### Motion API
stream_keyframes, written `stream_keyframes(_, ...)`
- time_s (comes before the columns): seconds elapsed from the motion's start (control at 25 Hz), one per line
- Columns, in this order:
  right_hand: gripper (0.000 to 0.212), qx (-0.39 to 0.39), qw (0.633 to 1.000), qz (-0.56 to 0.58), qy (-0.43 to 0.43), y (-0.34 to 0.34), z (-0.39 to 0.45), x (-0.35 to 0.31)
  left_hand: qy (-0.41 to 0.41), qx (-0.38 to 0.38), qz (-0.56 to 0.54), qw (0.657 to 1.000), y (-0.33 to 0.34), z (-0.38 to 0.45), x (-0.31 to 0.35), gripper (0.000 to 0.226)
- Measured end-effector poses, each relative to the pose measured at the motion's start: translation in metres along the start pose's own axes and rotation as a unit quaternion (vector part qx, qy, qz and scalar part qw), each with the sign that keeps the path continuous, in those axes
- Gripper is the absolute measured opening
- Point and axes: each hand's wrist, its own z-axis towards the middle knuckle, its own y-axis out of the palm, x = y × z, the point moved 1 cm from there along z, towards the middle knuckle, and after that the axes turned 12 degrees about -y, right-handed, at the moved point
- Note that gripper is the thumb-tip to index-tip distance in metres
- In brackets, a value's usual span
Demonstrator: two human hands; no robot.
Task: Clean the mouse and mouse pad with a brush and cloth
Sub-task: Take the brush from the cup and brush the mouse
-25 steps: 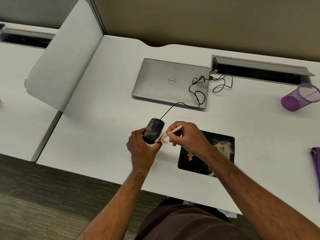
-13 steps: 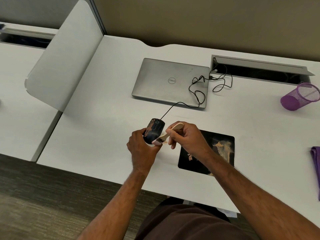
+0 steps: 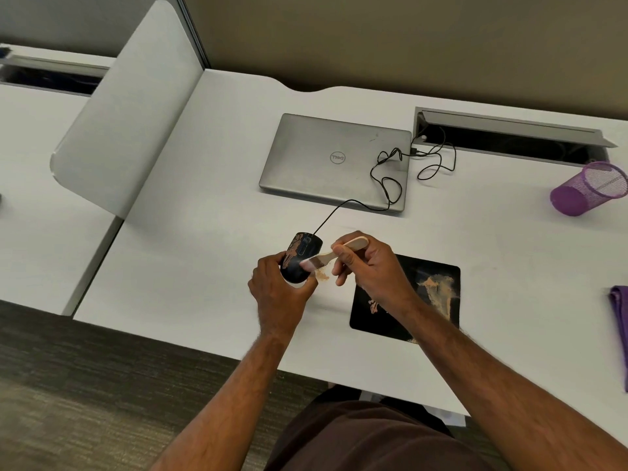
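While the right hand [image 3: 370, 266], just right of frame centre, pinches a small wooden-handled brush [image 3: 334, 254], its bristles sit against the side of the mouse [image 3: 300, 256]. Left hand [image 3: 278, 290] is wrapped round the mouse's near end, lifting it clear of the bench [image 3: 204, 266] w/ the cable running off toward the upper right. Tan powder streaks show on the mouse's top, so brushing there looks approx. half done at best. A little heap of the powder [image 3: 322, 275] lies on the bench just under the bristles.

Moving out, lower right of centre: the black mouse pad [image 3: 438, 297] lies flat, w/ a big tan smear on its right part and a smaller one by the wrist; it looks untouched, so that's left to do. At the far right edge a purple cloth [image 3: 620, 321] lies unused, so the wipe stage isn't begun.

Farther up: closed laptop [image 3: 336, 161], and a purple mesh cup [image 3: 591, 188] tipped on its side, upper right.
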Motion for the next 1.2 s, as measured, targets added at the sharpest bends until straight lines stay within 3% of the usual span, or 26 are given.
stream_keyframes(0.2, 0.019, -0.076, 0.996, -0.035, -0.014, 0.019, -0.004, 0.005, 0.003, -0.01, 0.008, 1.0, 0.002, -0.001, 0.002, 0.076)
stream_keyframes(0.92, 0.017, 0.06, 0.996, -0.07, -0.021, -0.003, 0.007, 0.011, 0.004, 0.009, 0.0, 1.0, -0.002, -0.002, -0.002, 0.071)
stream_keyframes(1.2, 0.017, 0.045, 0.999, 0.017, 0.003, -0.003, 0.003, 0.01, 0.001, -0.001, -0.006, 1.0, -0.001, -0.002, 0.002, 0.072)
